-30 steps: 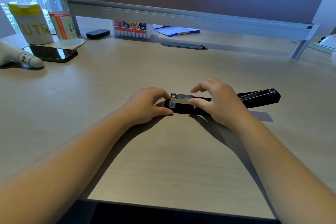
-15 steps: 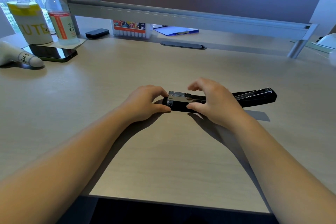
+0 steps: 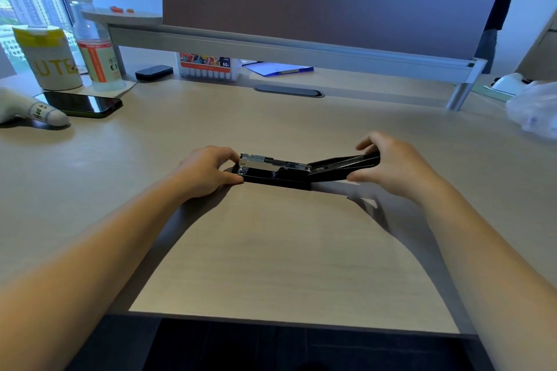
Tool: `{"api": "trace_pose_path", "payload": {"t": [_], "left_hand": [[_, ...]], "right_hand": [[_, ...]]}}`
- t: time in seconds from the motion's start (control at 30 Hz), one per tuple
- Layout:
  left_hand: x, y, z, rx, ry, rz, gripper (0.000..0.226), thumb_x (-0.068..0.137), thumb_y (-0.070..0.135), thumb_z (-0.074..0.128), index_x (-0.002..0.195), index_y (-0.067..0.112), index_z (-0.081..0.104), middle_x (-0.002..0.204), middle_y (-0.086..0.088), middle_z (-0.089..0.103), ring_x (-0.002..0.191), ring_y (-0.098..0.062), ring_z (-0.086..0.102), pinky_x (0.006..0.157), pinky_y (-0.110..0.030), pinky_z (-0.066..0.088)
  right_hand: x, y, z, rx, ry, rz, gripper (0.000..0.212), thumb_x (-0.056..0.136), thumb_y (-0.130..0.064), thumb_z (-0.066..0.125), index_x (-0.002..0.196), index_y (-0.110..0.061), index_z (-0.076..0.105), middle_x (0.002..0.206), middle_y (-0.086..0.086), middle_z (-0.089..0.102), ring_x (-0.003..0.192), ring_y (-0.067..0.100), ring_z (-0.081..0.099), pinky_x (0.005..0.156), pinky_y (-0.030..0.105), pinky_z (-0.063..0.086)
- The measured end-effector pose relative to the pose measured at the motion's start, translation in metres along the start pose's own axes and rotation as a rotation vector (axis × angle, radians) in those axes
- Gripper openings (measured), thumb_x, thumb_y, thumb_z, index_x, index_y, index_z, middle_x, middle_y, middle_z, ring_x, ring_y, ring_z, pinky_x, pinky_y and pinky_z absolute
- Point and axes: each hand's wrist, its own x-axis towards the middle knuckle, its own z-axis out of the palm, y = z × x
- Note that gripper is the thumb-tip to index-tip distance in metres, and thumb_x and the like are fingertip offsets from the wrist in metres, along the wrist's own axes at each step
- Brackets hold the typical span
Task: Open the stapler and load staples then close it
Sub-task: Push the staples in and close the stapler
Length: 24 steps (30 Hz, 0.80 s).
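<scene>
A black stapler (image 3: 280,175) lies opened out flat on the wooden desk (image 3: 271,250), its metal staple channel (image 3: 271,162) facing up. My left hand (image 3: 208,172) pinches the front end of the stapler's base. The black top cover (image 3: 343,163) is swung out to the right and raised a little off the desk. My right hand (image 3: 391,167) grips the far end of that cover. I cannot tell whether staples lie in the channel.
At the back left are a phone (image 3: 80,103), a yellow-and-white cup (image 3: 51,59), a clear bottle (image 3: 96,48) and a white object (image 3: 27,111). A marker box (image 3: 208,66) and blue clipboard (image 3: 280,69) lie under the divider. A plastic bag (image 3: 533,108) sits far right.
My right hand has moved from the metal channel out to the right end of the cover and taken hold of it, lifting it slightly. The left hand stays on the base.
</scene>
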Motion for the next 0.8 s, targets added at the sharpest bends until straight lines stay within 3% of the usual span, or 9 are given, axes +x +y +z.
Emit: {"api": "trace_pose_path", "payload": {"t": [0.13,0.27,0.43,0.53,0.63,0.8], "left_hand": [[0.0,-0.001,0.001,0.003,0.01,0.003,0.038,0.079,0.026,0.061,0.115,0.017,0.054,0.123,-0.013,0.055,0.114,-0.029,0.045,0.091,-0.037,0.037],[0.002,0.001,0.002,0.023,0.008,0.008,0.039,0.079,0.028,0.061,0.115,0.018,0.054,0.123,-0.012,0.055,0.114,-0.029,0.045,0.094,-0.04,0.038],[0.003,0.002,0.004,0.034,0.012,0.019,0.039,0.078,0.031,0.061,0.115,0.018,0.054,0.122,-0.011,0.056,0.115,-0.028,0.046,0.096,-0.042,0.041],[0.002,0.004,0.005,0.042,0.014,0.021,0.04,0.079,0.032,0.06,0.116,0.019,0.053,0.122,-0.009,0.056,0.114,-0.028,0.046,0.097,-0.044,0.041],[0.002,0.004,0.007,0.047,0.016,0.033,0.04,0.079,0.033,0.059,0.116,0.021,0.053,0.123,-0.008,0.057,0.115,-0.027,0.046,0.098,-0.044,0.039],[0.002,0.0,0.009,-0.007,0.045,0.049,0.036,0.077,0.033,0.061,0.111,0.022,0.056,0.121,-0.005,0.058,0.115,-0.025,0.046,0.1,-0.043,0.036]], "right_hand": [[0.002,0.006,0.003,0.377,0.116,-0.05,0.057,0.062,-0.005,0.077,0.106,-0.019,0.044,0.09,0.003,0.047,0.081,0.019,0.048,0.062,0.019,0.039],[0.002,0.002,0.01,0.631,0.225,-0.063,0.063,0.061,0.0,0.076,0.106,-0.024,0.04,0.08,-0.004,0.047,0.074,0.007,0.05,0.066,0.009,0.044],[0.011,-0.013,0.019,0.919,0.196,-0.046,0.046,0.066,0.008,0.068,0.09,-0.024,0.045,0.084,-0.002,0.053,0.083,0.021,0.056,0.082,0.035,0.05],[0.013,-0.026,0.032,0.832,0.146,-0.092,0.029,0.076,-0.003,0.063,0.092,-0.02,0.046,0.084,-0.004,0.052,0.084,0.022,0.056,0.077,0.031,0.05],[0.015,-0.039,0.044,0.742,0.102,-0.127,0.03,0.081,-0.01,0.059,0.108,-0.015,0.046,0.088,-0.002,0.054,0.082,0.018,0.055,0.07,0.025,0.049],[0.019,-0.053,0.056,0.501,0.08,-0.226,0.038,0.082,-0.011,0.057,0.118,-0.019,0.05,0.103,0.003,0.055,0.098,0.023,0.052,0.089,0.039,0.046]]}}
